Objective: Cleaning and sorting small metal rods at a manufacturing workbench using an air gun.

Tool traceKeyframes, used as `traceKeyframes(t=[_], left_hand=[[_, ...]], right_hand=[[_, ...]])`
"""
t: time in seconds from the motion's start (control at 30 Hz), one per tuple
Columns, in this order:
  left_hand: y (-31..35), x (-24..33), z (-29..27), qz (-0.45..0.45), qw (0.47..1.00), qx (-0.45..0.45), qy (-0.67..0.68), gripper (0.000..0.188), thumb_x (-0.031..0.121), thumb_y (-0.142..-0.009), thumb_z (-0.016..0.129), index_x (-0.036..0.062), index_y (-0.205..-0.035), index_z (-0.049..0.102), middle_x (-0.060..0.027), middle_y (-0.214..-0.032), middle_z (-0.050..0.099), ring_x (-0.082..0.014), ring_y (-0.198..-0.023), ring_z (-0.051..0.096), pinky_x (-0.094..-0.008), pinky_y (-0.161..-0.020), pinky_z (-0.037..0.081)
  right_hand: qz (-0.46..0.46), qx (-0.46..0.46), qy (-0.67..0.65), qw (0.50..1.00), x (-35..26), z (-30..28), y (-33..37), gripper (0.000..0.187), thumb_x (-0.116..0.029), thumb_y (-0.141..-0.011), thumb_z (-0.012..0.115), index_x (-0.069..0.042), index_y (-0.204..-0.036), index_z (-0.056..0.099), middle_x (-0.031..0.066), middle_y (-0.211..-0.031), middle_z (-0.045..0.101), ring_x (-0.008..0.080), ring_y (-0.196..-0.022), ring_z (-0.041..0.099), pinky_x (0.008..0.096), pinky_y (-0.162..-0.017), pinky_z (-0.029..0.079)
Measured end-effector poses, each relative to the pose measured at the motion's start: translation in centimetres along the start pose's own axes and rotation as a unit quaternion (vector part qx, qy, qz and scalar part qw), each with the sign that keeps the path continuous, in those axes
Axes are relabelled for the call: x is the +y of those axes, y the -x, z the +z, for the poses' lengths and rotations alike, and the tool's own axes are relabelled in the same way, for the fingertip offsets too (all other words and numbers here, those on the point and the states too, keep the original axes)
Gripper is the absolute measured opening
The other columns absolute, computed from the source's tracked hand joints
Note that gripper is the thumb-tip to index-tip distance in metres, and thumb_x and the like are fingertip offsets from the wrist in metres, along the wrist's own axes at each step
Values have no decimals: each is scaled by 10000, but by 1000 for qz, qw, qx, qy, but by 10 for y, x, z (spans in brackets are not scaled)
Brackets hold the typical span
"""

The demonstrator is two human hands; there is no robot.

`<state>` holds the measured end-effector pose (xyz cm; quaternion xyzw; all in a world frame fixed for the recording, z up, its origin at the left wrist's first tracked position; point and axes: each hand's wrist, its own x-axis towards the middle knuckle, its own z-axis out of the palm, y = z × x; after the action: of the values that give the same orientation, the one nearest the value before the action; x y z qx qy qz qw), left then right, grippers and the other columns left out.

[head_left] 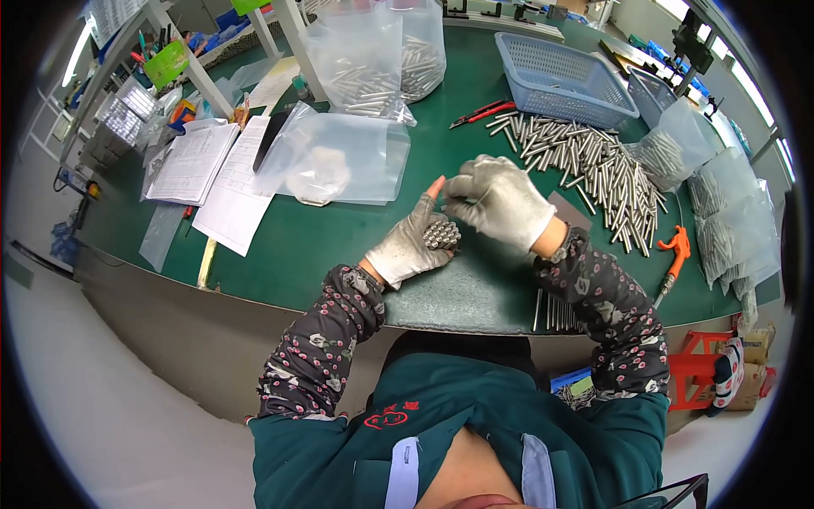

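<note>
- Over at the far left of the frame, a stack of papers (193, 161) lies on the green table (305, 276), with a loose white sheet (233, 208) overlapping it on the right
- Left of the middle, higher up, flat clear bags (373, 144) lie spread out, and two plastic bags filled with metal rods (369, 85) stand just behind them
- Near the centre, the person's left hand (407, 248), in a grey-white glove, is curled around a bundle of metal rods (441, 235), their ends facing right
- In the upper middle, a red-handled cutter (482, 113) rests on the table
- Right of centre, the gloved right hand (500, 199) is raised close to the bundle, fingers bent in; I cannot tell whether it grips anything
- Upper right, a blue basket (564, 106) sits behind a loose heap of rods (593, 161)
- Lower right of centre, a row of rods (561, 312) lies at the table's edge, partly behind the right sleeve
- Further right come an orange air gun (676, 250) and, at the right edge, more rod-filled bags (729, 225)
</note>
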<state>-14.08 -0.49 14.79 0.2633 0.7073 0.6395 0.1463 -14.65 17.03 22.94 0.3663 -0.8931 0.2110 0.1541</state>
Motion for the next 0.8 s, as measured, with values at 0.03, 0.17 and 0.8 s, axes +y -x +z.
traceKeyframes(t=[0.03, 0.17, 0.8], left_hand=[[-2, -3, 1, 42, 998, 11, 38, 998, -38, -632, 653, 132, -1421, 66, -22, -870, 544, -103, -786, 521, -223, -779, 433], [-5, -2, -1, -3, 999, -19, 38, 1054, -31, -630, 667, 145, -1424, -3, -8, -953, 538, -84, -736, 522, -199, -775, 427], [-3, -6, -4, 126, 961, 47, -240, 1131, 96, -632, 722, 62, -1394, -113, -69, -1172, 482, -167, -972, 528, -252, -850, 426]], right_hand=[[-9, -11, -10, 1000, -6, 4, -2, 182, -170, -659, 694, -89, -817, 651, 73, -725, 579, 260, -764, 548, 381, -692, 423], [-48, -35, 26, 998, -14, 13, -3, 156, -205, -651, 686, -131, -785, 655, 50, -681, 555, 241, -731, 537, 365, -668, 400], [-170, -74, 377, 907, -29, 24, -7, 139, -160, -702, 532, -61, -788, 579, 32, -641, 558, 160, -644, 558, 297, -595, 387]])
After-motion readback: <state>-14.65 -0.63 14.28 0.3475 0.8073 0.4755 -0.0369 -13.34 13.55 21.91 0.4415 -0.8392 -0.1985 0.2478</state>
